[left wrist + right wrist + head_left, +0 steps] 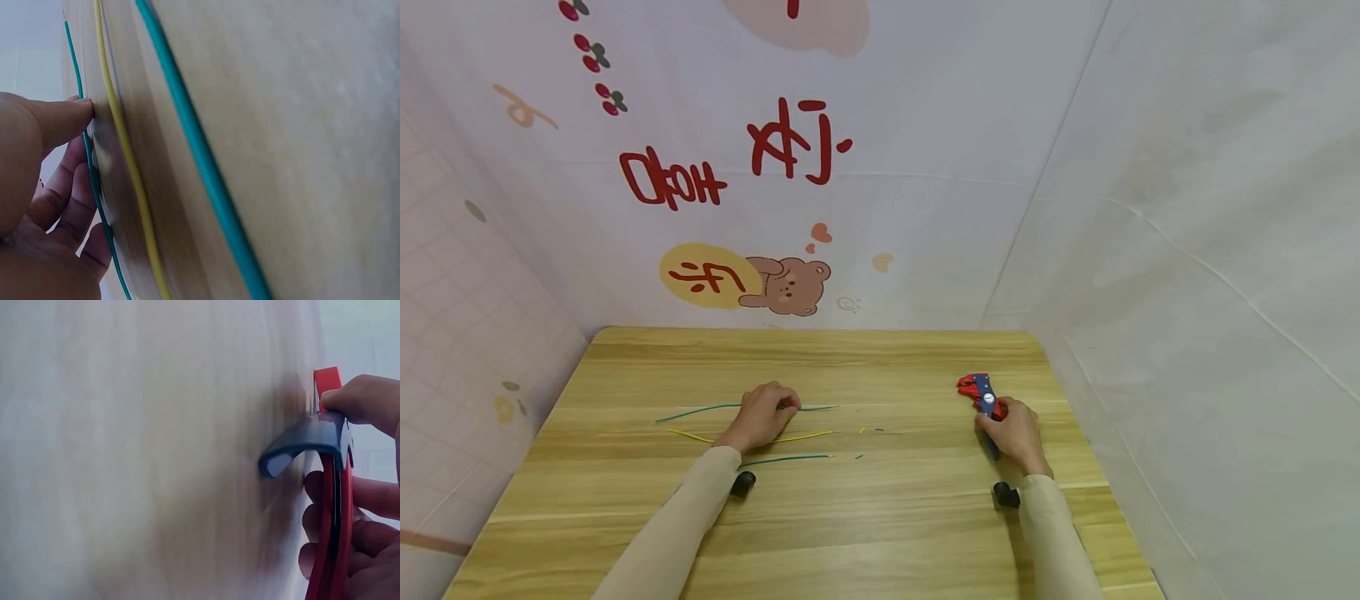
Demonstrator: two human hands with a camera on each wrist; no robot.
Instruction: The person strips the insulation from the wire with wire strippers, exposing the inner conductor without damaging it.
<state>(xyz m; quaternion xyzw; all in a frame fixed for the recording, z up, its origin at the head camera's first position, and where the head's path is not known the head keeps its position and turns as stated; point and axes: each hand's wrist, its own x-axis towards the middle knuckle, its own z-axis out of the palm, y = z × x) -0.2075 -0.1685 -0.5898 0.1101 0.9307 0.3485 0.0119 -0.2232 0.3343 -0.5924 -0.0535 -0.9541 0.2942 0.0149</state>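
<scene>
Three thin wires lie roughly side by side across the table's left half. My left hand (763,417) pinches the farthest one, a green wire (75,62), between thumb and index finger; its other fingers curl loosely beside it. Nearer me runs a yellow wire (805,437), partly hidden under the left wrist. Nearest is a second green wire (786,458), thick in the left wrist view. Over at the right, my right hand (1017,433) grips a red and blue wire stripper (985,396), whose red head points away from me and slightly left.
Small cut bits of insulation, one yellow (861,430) and two green, lie just right of the wire ends. The wooden table (850,533) meets a printed cloth wall (925,250) at the back. Another pale wall (1210,317) rises along the right side.
</scene>
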